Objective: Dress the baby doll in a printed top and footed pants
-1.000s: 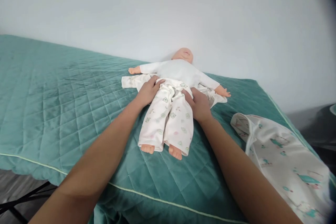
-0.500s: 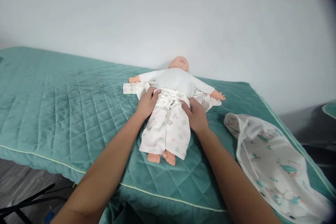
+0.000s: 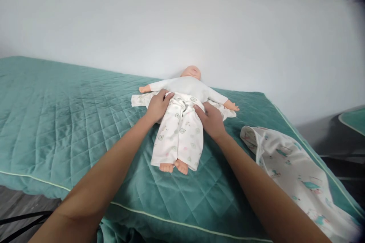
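A baby doll (image 3: 186,85) lies on its back with its head by the wall and its feet toward me. White patterned pants (image 3: 178,133) cover its legs, with both bare feet showing below the hems. At the waistband, my left hand (image 3: 159,105) grips the pants on one side. My right hand (image 3: 210,119) pinches the waistband on the other side. Beneath the doll's arms a printed shirt (image 3: 139,100) is spread out, its sleeves showing on both sides. The doll's upper body is plain white.
A green quilted cover (image 3: 71,129) lies under everything, with a pale piped edge toward me. At the right rests a white printed cloth (image 3: 296,171) with a folded corner. A white wall (image 3: 114,26) stands behind. Black bars (image 3: 25,218) show at the lower left.
My view has shifted slightly, so more of the upper wall shows. Both hands stay on the waistband, which sits slightly higher over the doll's belly.
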A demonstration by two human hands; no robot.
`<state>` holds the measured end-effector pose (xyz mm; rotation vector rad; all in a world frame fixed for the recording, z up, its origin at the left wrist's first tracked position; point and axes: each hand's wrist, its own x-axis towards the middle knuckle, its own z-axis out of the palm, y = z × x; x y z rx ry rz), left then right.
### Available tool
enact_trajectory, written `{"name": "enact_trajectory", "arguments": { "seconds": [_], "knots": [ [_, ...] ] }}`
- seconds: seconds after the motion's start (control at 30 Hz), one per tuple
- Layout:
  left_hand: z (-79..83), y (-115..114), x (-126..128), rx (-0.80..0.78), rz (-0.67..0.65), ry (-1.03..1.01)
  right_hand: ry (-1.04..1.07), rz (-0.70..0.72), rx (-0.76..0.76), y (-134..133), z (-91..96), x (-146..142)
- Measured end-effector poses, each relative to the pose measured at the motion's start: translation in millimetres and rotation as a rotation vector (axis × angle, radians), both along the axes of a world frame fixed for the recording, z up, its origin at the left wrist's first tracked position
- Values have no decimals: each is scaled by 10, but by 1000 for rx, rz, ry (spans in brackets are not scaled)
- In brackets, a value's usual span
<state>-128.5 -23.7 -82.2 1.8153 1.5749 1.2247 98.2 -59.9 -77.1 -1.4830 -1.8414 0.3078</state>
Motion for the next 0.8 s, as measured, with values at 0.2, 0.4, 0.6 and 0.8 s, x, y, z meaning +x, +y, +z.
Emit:
{"name": "enact_trajectory", "arguments": {
  "seconds": [0.2,0.4,0.6,0.8],
  "knots": [
    [-135,0,100,-65,64,-98,104,-56,-40,92,-85,-15],
    [-130,-167,83,-65,46,-93,105,-46,-33,41,-185,-4],
    [-159,-379,80,-60,95,-61,69,-57,-15,37,-182,19],
    [-194,-455,73,-37,67,-73,103,-46,-16,29,-191,17]
  ]
}}
